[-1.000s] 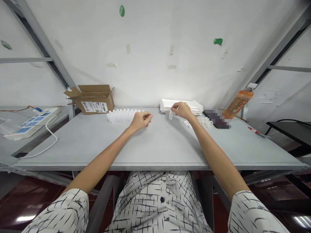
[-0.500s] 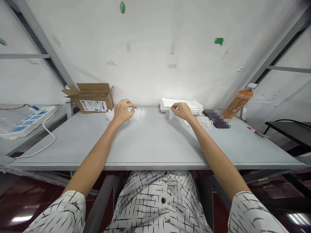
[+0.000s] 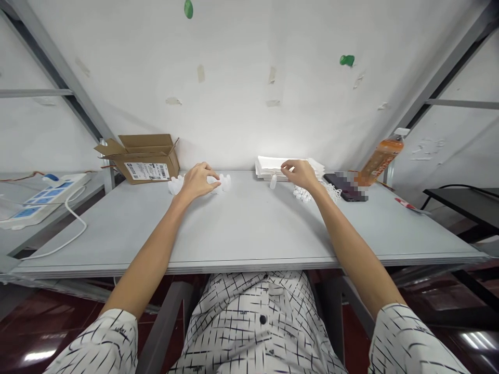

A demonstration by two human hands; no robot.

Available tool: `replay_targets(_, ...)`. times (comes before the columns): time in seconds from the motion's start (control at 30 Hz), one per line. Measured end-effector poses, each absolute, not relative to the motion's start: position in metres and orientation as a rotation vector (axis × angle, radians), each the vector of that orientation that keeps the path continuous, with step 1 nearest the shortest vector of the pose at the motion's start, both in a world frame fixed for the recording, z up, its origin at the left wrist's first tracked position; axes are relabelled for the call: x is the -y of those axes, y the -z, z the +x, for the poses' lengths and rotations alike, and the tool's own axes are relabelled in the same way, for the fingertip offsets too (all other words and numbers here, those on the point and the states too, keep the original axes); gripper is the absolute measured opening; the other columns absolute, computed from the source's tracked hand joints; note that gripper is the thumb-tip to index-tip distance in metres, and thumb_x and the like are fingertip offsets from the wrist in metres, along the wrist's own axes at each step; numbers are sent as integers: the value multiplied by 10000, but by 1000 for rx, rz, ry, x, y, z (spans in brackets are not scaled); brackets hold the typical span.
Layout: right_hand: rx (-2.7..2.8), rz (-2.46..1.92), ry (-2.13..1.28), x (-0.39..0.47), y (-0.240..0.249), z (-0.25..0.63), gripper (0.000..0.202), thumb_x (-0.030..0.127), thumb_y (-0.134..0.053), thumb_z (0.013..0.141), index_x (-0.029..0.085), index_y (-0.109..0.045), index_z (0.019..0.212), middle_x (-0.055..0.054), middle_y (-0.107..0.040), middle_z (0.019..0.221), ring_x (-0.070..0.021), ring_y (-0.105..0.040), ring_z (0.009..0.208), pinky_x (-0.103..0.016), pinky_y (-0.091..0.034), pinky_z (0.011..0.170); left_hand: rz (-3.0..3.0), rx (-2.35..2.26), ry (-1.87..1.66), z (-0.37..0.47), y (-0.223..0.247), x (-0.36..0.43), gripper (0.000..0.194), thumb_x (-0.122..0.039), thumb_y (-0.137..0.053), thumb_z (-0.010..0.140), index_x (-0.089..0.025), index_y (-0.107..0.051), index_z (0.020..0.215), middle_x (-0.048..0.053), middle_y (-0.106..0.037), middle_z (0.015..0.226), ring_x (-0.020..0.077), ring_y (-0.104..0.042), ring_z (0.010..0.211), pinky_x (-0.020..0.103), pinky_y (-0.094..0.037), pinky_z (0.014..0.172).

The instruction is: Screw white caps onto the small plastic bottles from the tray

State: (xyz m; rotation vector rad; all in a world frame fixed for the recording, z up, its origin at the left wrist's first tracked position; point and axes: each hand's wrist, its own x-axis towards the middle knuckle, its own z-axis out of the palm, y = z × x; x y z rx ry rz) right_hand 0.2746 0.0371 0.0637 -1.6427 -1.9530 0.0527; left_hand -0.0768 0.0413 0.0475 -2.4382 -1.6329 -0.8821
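Note:
My left hand (image 3: 197, 182) rests on a row of small white plastic vials (image 3: 222, 183) at the back of the grey table (image 3: 241, 228), its fingers curled over the row. My right hand (image 3: 301, 174) pinches one small white vial (image 3: 273, 182) that hangs just above the table, in front of a stack of white sheets (image 3: 273, 165). A loose heap of small white parts (image 3: 329, 193) lies beside my right wrist.
An open cardboard box (image 3: 144, 157) stands at the back left. A dark phone (image 3: 346, 187) and an orange drink bottle (image 3: 380, 158) are at the back right. A power strip (image 3: 39, 197) with a white cable lies on the left side table.
My left hand moved left and back from the table's middle onto the row of vials. My right hand stayed by the sheets, still holding the vial.

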Motion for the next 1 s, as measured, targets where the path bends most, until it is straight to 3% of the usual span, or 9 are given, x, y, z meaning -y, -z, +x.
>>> replay_targets(0.13, 1837, -1573, -106, -37, -68, 303, 244, 286, -564, 873, 163, -756, 962, -62, -760, 944, -167, -696, 667, -300, -509, 758, -2478, 1605, 849, -74, -47, -40, 115, -294, -681, 796, -231, -776, 811, 52, -627, 980, 232, -571, 967, 333, -433, 773)
replay_targets(0.3, 1668, -1597, -172, -35, -68, 336, 273, 350, -614, 865, 120, -750, 919, -78, -710, 761, -173, -677, 582, -291, -544, 598, -2492, 1622, 792, -69, -52, -34, 92, -300, -709, 782, -225, -761, 797, 45, -644, 1014, 228, -591, 965, 321, -421, 742)
replay_targets(0.5, 1591, -1598, -244, -34, -67, 354, 210, 349, -674, 841, 148, -736, 852, -67, -699, 738, -167, -696, 609, -234, -542, 512, -2488, 1714, 620, -65, -59, -27, 149, -343, -682, 790, -228, -758, 848, 19, -707, 1033, 192, -616, 814, 315, -372, 655)
replay_targets(0.63, 1567, -1608, -289, -34, -68, 362, 195, 346, -678, 852, 161, -719, 808, -55, -685, 670, -170, -692, 596, -237, -546, 500, -2514, 1707, 547, -61, -60, -24, 139, -327, -661, 791, -231, -745, 845, 20, -734, 918, 212, -627, 808, 311, -345, 626)
replay_targets(0.8, 1536, -1645, -351, -28, -70, 369, 212, 330, -671, 876, 151, -694, 765, -63, -686, 670, -169, -693, 601, -235, -545, 478, -2547, 1640, 528, -52, -60, -18, 143, -289, -628, 778, -228, -743, 838, 25, -742, 878, 220, -638, 795, 311, -330, 612)
replay_targets(1.0, 1447, -1777, -528, -22, -67, 386, 206, 323, -698, 865, 119, -703, 838, -119, -725, 799, -157, -683, 603, -225, -532, 465, -2564, 1544, 786, -40, -62, -9, 189, -271, -588, 751, -204, -743, 837, 20, -740, 817, 187, -634, 704, 298, -370, 625)
